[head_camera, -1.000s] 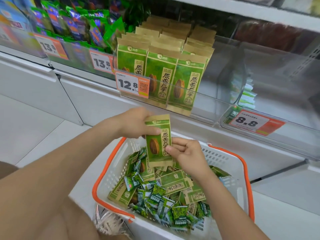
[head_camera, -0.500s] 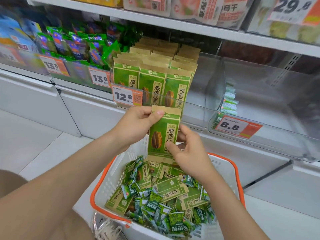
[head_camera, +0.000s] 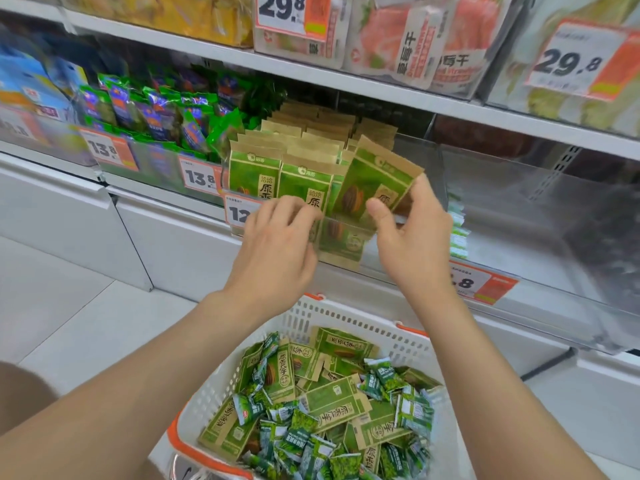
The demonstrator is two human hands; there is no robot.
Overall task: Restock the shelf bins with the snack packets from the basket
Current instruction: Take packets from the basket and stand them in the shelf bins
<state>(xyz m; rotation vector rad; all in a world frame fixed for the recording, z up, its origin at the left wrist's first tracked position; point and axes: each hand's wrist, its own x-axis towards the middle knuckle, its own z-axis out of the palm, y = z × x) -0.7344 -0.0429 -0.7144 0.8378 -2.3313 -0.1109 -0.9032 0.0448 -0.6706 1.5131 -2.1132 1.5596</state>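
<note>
A green and kraft-brown seed packet (head_camera: 372, 181) leans tilted at the front right of the clear shelf bin (head_camera: 420, 188), which holds rows of the same packets (head_camera: 277, 161). My right hand (head_camera: 412, 233) pinches that packet by its right edge. My left hand (head_camera: 277, 244) rests with fingers spread against the bin's front, touching the front packets and covering part of the price tag. Below, the white basket with orange rim (head_camera: 349, 320) holds several seed packets (head_camera: 341, 344) and small green snack packs (head_camera: 304, 445).
Green and blue snack bags (head_camera: 156, 112) fill the bin to the left, behind 13.8 tags. To the right stands a nearly bare clear bin (head_camera: 554, 220) with an 8.8 tag (head_camera: 485, 282). An upper shelf (head_camera: 381, 86) carries larger bags with 29.8 tags. White floor tiles lie left.
Both hands rose from above the basket to the shelf bin, carrying the seed packet. The packet now leans into the bin's front right, and my left hand has come off it.
</note>
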